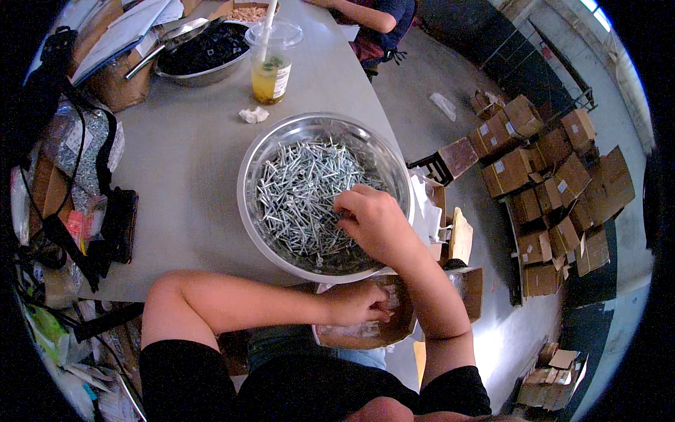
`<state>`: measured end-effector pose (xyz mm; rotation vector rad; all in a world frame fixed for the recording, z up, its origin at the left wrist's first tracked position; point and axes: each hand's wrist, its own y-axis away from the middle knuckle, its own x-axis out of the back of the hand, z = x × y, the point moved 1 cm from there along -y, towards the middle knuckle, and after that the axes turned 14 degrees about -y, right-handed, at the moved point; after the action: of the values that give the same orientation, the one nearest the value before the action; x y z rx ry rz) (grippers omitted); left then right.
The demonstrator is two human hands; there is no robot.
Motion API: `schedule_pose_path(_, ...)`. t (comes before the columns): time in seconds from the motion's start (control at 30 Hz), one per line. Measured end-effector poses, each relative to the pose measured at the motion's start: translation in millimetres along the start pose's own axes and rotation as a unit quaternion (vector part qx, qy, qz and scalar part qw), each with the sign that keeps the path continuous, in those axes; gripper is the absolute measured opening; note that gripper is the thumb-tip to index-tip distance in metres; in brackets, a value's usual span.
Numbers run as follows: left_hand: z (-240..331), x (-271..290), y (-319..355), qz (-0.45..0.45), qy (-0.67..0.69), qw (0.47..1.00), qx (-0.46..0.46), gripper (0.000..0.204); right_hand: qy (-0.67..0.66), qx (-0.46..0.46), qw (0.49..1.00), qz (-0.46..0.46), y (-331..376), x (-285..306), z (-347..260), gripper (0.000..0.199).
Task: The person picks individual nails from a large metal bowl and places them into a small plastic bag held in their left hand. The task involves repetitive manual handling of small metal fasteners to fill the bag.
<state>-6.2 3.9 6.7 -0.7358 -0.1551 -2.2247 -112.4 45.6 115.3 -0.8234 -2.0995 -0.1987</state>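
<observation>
A big shiny metal bowl (254,235) stands at the table's near right edge, filled with silvery screws (302,190). My right hand (376,221) reaches into its right side, its fingers bent down and closed at the screws; the fingertips are partly hidden. Below the bowl's near rim sits an open cardboard box (358,339) with a clear plastic lining. Over that box is my left hand (357,304), its fingers curled together. Whatever lies between those fingers, if anything, is too small to make out.
Beyond the bowl on the grey table (183,162) are a crumpled tissue (254,114), a plastic drink cup (273,74) and a bowl of black parts (204,56). Bags and cables crowd the left edge. Cardboard boxes (555,190) are stacked at right; another person (373,17) sits at the far end.
</observation>
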Motion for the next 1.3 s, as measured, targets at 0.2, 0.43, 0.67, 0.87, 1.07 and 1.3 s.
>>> schedule_pose_path(0.2,-15.9,-16.3,-8.3,0.094,0.090,0.989,-0.066,0.028,-0.066,0.002,0.997,0.026,3.6,3.9,2.0,0.018)
schedule_pose_path(0.43,-4.7,-3.0,-6.8,0.007,0.123,0.992,0.033,0.037,-0.156,-0.069,0.984,0.047,16.3,23.1,0.4,0.016)
schedule_pose_path(0.67,-9.3,-8.4,-8.7,0.107,0.117,0.986,0.051,0.045,-0.158,-0.101,0.982,0.038,26.6,35.2,-3.0,0.021)
schedule_pose_path(0.87,-25.0,-23.1,-11.0,0.075,0.086,0.992,0.054,0.043,-0.055,-0.093,0.993,-0.040,-1.7,7.7,-0.4,0.027)
schedule_pose_path(1.07,-17.0,-17.8,-12.0,0.093,0.109,0.989,0.047,0.043,0.022,-0.111,0.993,-0.021,-2.3,-5.9,3.8,0.030)
schedule_pose_path(1.3,-34.8,-36.2,-16.8,0.125,0.052,0.991,0.022,0.043,-0.028,-0.139,0.989,-0.042,3.7,12.1,-2.0,0.033)
